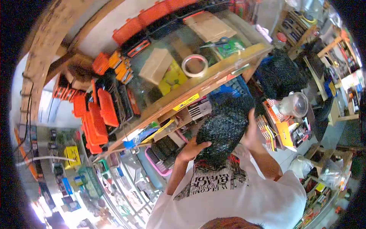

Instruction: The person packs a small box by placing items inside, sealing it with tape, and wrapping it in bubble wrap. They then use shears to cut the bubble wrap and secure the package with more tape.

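Note:
A dark, shiny bundle of black net-like mesh (223, 131) is held in front of my chest between both hands. My left hand (192, 149) grips its near left edge, thumb laid on top and the other fingers mostly hidden underneath. Along the right edge, my right hand (249, 131) holds the bundle, with part of its fingers out of sight behind it. The mesh hangs over the front of my white printed shirt (228, 194). Just beyond the bundle is a blue crate (236, 86) of small items below the counter.
A glass-topped wooden counter (206, 82) holds a tape roll (195, 65), scissors (215, 43) and brown paper packs (209, 26). Orange cases (95, 122) stand at its left end. A pink basket (162, 168) of dark items sits lower left. More black mesh (280, 74) lies right, near a clear jar (295, 105).

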A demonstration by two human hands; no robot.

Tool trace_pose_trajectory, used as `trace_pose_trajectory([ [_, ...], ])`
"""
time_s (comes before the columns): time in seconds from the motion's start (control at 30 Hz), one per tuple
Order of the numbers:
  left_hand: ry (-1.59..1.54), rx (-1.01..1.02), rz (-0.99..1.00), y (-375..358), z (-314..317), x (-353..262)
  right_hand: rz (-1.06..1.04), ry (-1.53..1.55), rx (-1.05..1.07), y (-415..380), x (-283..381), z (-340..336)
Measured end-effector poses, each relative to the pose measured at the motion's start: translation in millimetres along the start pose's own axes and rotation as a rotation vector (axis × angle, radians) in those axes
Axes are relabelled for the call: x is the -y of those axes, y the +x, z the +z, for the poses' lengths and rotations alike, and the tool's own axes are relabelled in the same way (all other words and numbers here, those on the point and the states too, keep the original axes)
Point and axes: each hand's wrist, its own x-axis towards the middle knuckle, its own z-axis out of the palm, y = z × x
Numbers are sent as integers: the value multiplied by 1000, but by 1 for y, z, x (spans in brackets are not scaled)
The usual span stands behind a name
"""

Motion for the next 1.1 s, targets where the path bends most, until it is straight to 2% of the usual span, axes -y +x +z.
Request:
trace_pose_trajectory([
  [0.03,102,9,57,0,-7,2,-63,-54,49,-6,15,27],
  [0.1,264,109,-244,-23,1,-84,27,25,51,35,41,-4],
  [0.17,253,131,-35,-28,-17,-45,-140,-46,15,44,64,12],
  [0.2,241,185,-36,-29,-28,-32,-233,-171,136,47,74,20],
  [0.3,137,180,78,-37,-51,21,-404,-455,319,56,93,77],
  [0.4,241,114,184,-47,-58,13,-420,-453,451,86,90,139],
  [0.43,177,75,181,-50,-57,7,-420,-405,480,104,87,157],
  [0.5,49,-7,173,-58,-54,-9,-290,-374,572,140,81,203],
  [0.53,181,-76,208,-60,-55,-18,-210,-354,607,163,76,223],
  [0.57,115,-167,252,-58,-52,-31,-131,-334,645,187,71,244],
  [0.63,-21,-349,337,-49,-39,-51,-165,-443,796,231,64,282],
  [0.67,-25,-389,389,-38,-43,-53,-88,-408,808,253,60,299],
  [0.73,-46,-438,373,-29,-48,-68,58,-342,827,296,49,325],
  [0.77,-55,-460,365,-28,-49,-73,3,-372,796,313,43,334],
  [0.83,-277,-395,382,-30,-47,-74,-109,-428,733,300,35,361],
  [0.87,-355,-395,334,-34,-47,-73,-200,-578,630,292,37,361],
  [0.9,-434,-393,284,-38,-47,-71,-167,-519,679,302,33,364],
  [0.93,-379,-474,296,-35,-49,-64,-136,-460,730,323,26,366],
  [0.97,-406,-472,331,-35,-50,-60,-102,-402,775,335,22,368],
  [1.0,-437,-470,362,-35,-50,-57,-234,-578,729,326,22,370],
  [1.1,-477,-432,396,-27,-47,-65,-541,-1083,620,390,3,380],
])
